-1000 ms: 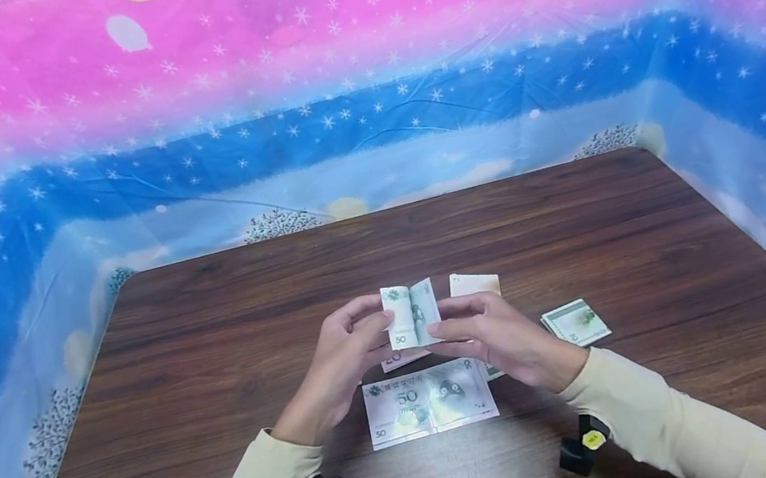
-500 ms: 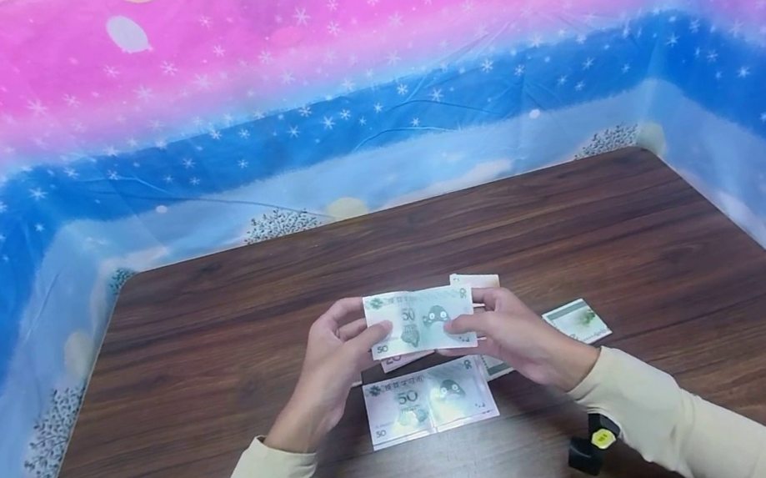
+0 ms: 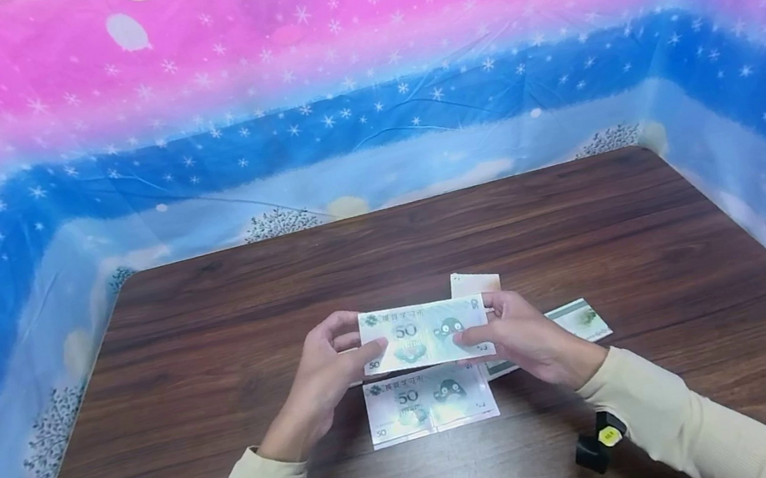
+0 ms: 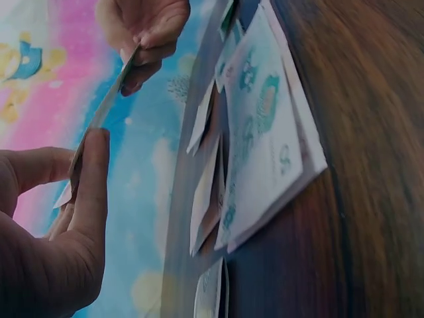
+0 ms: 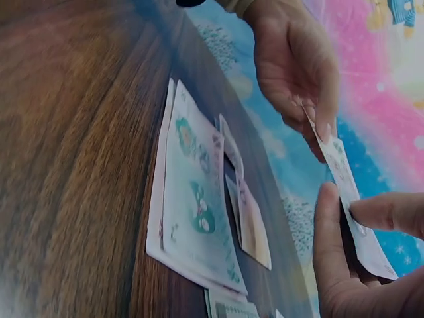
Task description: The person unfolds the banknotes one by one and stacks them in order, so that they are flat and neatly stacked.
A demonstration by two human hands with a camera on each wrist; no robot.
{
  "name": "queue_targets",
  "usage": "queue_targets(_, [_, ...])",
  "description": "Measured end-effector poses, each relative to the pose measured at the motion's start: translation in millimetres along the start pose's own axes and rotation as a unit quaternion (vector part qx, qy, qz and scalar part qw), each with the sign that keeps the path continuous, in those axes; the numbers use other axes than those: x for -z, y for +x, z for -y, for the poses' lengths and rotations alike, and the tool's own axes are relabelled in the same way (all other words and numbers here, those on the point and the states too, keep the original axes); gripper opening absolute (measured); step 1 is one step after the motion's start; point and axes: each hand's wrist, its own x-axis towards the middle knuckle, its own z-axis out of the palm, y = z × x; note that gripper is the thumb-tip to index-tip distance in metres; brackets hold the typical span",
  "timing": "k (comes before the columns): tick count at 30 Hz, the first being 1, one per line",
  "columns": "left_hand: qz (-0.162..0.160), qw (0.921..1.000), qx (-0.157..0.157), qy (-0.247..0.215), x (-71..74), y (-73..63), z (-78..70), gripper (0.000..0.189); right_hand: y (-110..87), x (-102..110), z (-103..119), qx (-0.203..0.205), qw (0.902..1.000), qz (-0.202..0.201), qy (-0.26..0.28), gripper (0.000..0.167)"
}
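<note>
A green-printed play banknote marked 50 is spread nearly flat between both hands above the table. My left hand pinches its left end, thumb on the front face and fingers behind. At the other end my right hand pinches it the same way. Both wrist views show the held banknote almost edge-on, raised off the table. Just below it in the head view lies a small stack of banknotes, a 50 on top and a pinkish edge showing underneath.
Behind the hands lies a pale orange folded banknote. To the right sits a green folded banknote, and another green one shows partly beside the stack. The dark wooden table is enclosed by a pink and blue patterned cloth.
The held banknote was folded in at its middle; the hands have moved apart and opened it out flat. They have also come slightly lower, towards the stack.
</note>
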Motion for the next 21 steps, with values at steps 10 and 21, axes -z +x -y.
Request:
queue_targets(10, [0.028, 0.9977, 0.001, 0.062, 3.5, -5.9, 6.0, 0.037, 0.6, 4, -4, 0.013, 0.9926, -0.033, -0.116, 0.037])
queue_targets(21, [0.077, 0.981, -0.023, 0.177, 12.4, -9.7, 15.0, 0.039, 0.0, 4, -7, 0.068, 0.9626, -0.011, -0.262, 0.051])
